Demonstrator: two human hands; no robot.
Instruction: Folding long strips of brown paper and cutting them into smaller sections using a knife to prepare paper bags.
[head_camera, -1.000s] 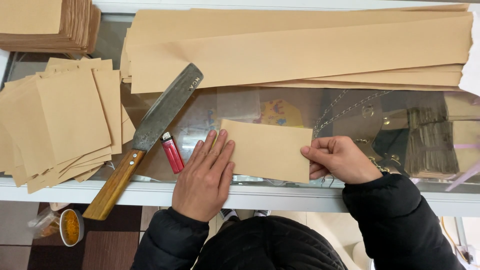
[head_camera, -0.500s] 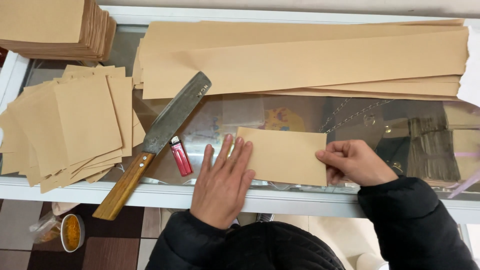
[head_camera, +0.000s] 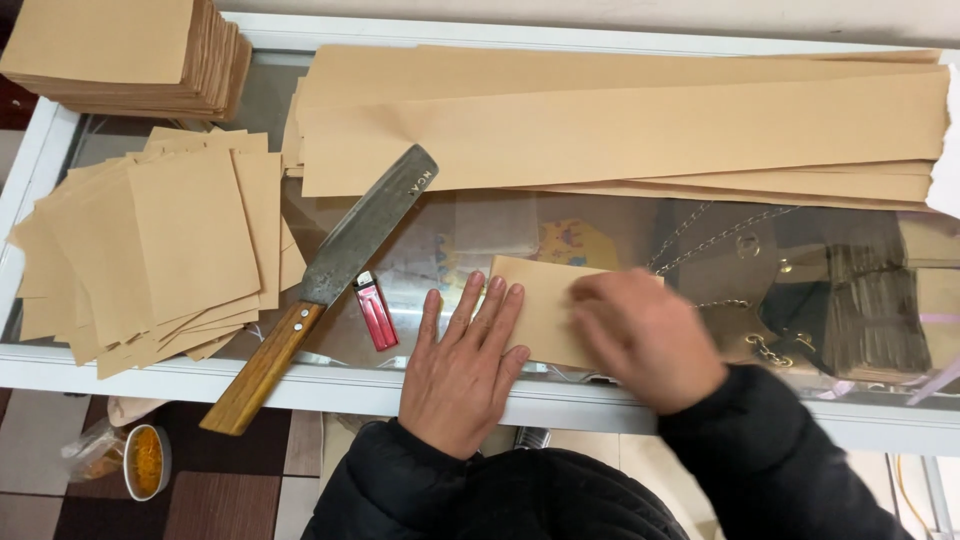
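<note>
A small brown paper piece (head_camera: 540, 305) lies on the glass counter top (head_camera: 470, 225) near its front edge. My left hand (head_camera: 462, 365) lies flat with fingers spread, pressing on the paper's left end. My right hand (head_camera: 645, 335), blurred by motion, rests on top of the paper's right half, fingers loosely curled over it. A large knife (head_camera: 335, 270) with a wooden handle lies diagonally to the left, and a red lighter (head_camera: 376, 310) sits between the knife and my left hand.
Long brown paper strips (head_camera: 620, 125) lie stacked across the back. A fanned pile of cut paper squares (head_camera: 165, 245) sits at left, a neat thick stack (head_camera: 125, 50) at back left. A small container of orange powder (head_camera: 145, 460) stands on the floor below.
My right hand has slid left from the paper's right edge onto its middle, covering more of it. My left hand stays pressed on the left end.
</note>
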